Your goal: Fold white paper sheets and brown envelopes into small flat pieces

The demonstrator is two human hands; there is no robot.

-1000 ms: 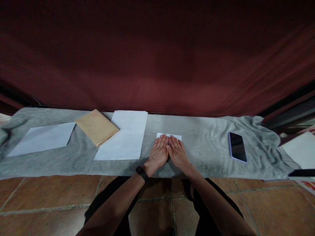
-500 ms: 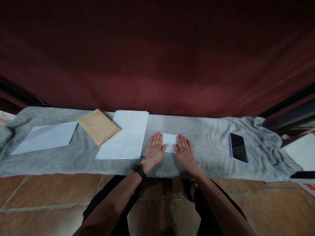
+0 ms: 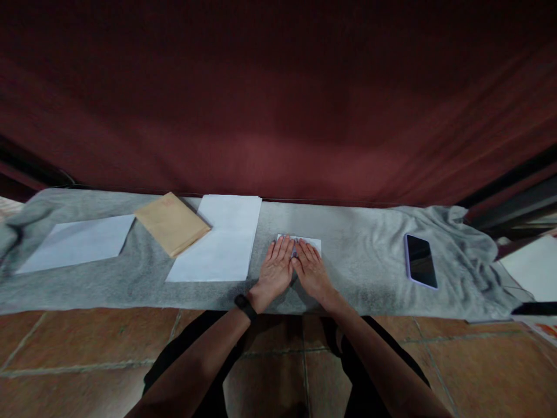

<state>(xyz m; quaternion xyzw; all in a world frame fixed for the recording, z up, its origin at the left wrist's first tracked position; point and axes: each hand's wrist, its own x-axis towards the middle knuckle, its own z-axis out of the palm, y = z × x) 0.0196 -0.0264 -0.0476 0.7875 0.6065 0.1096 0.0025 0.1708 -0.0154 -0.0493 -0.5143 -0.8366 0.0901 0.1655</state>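
Observation:
A small folded white paper (image 3: 314,242) lies on the grey cloth (image 3: 361,261) in front of me. Both my hands rest flat on it, side by side and touching. My left hand (image 3: 275,269) covers the paper's left part with fingers stretched out; a black band sits on that wrist. My right hand (image 3: 310,269) lies flat over the paper's right part. Only the paper's far edge shows beyond my fingertips.
Left of my hands lie a stack of white sheets (image 3: 221,244), a tan envelope (image 3: 171,223) and a white envelope (image 3: 78,242). A dark phone (image 3: 420,260) lies on the cloth to the right. A red curtain (image 3: 278,104) hangs behind. Terracotta floor tiles (image 3: 87,342) run below.
Half a second ago my hands were spread apart at the paper's two ends. They have slid back together over its middle.

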